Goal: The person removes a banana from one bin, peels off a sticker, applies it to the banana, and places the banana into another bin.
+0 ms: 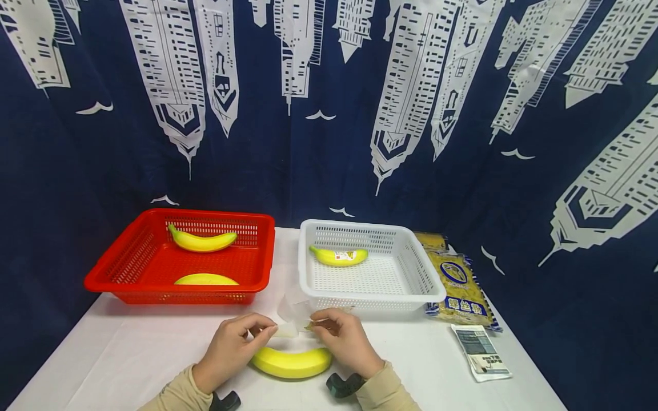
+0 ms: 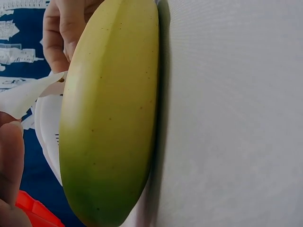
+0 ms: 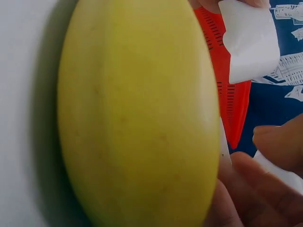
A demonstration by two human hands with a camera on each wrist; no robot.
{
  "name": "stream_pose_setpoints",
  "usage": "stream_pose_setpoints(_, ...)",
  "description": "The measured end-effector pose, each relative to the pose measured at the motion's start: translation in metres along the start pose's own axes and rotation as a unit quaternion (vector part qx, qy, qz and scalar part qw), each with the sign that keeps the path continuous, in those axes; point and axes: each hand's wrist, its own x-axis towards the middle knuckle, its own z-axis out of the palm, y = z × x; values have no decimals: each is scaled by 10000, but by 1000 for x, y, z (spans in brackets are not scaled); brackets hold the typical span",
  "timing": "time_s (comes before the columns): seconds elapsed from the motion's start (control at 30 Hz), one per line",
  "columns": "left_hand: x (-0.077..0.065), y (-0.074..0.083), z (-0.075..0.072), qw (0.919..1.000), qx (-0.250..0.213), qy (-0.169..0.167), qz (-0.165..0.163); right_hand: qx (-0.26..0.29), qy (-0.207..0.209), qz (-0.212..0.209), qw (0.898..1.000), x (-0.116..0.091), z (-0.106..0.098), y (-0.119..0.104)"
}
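A yellow banana [image 1: 291, 363] with greenish ends lies on the white table in front of both hands, large in both wrist views. My left hand [image 1: 237, 346] pinches a small white sticker-like piece of paper [image 3: 251, 42] between thumb and forefinger, above the banana's left part. My right hand [image 1: 345, 338] has its thumb and forefinger together at a white paper with a small brownish printed bit [image 1: 309, 327], beyond the banana's right end. A thin whitish sheet [image 1: 294, 310] shows behind the fingertips. The right fingers partly hide what they hold.
A red basket [image 1: 180, 287] with two bananas stands back left. The white basket [image 1: 370, 298] at back centre holds a banana [image 1: 339, 257] with a label. Noodle packets [image 1: 457, 288] lie at its right; a white printed packet [image 1: 481, 352] is nearer. A dark patterned curtain [image 1: 329, 160] hangs behind.
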Motion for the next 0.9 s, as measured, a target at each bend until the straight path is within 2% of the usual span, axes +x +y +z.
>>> stream_pose_setpoints(0.23,0,1,0,9996,-208,-199,69,438,-89,-327,9985,-1,1,-2)
stream_pose_setpoints(0.37,0,2,0,9983,-455,-290,224,445,-133,-431,9980,-2,0,-3)
stream_pose_setpoints(0.47,0,2,1,9964,-646,-319,446,400,-429,-433,9973,-2,-1,-4)
stream_pose_setpoints(0.63,0,2,0,9943,-818,-380,560,459,-885,-368,9943,-3,0,-6)
stream_pose_setpoints(0.9,0,1,0,9930,-902,-432,634,319,-648,-294,9970,-4,3,-8)
